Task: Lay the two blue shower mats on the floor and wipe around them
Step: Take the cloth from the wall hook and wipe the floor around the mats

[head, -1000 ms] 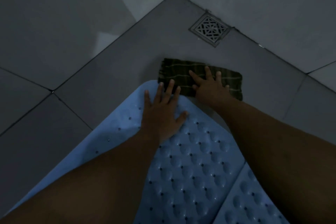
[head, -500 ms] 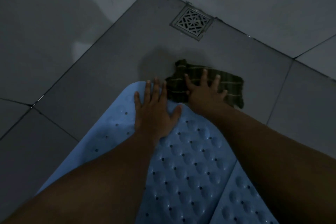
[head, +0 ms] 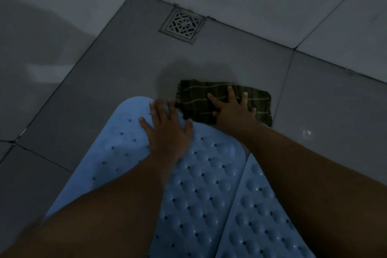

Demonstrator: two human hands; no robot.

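Right hand (head: 233,111), flat and spread, had slid the cloth (head: 224,102) rightward along the floor (head: 125,69); left hand (head: 167,130), open, pinned the mat (head: 199,174). Wiping was underway.

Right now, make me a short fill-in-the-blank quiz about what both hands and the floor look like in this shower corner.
1. The right hand presses flat on a dark striped ____.
2. The left hand rests with spread fingers on a blue ____.
3. Near the wall corner, set in the floor, is a square metal ____.
4. The number of blue mats in view is ____.

Missing words: cloth; mat; drain; two
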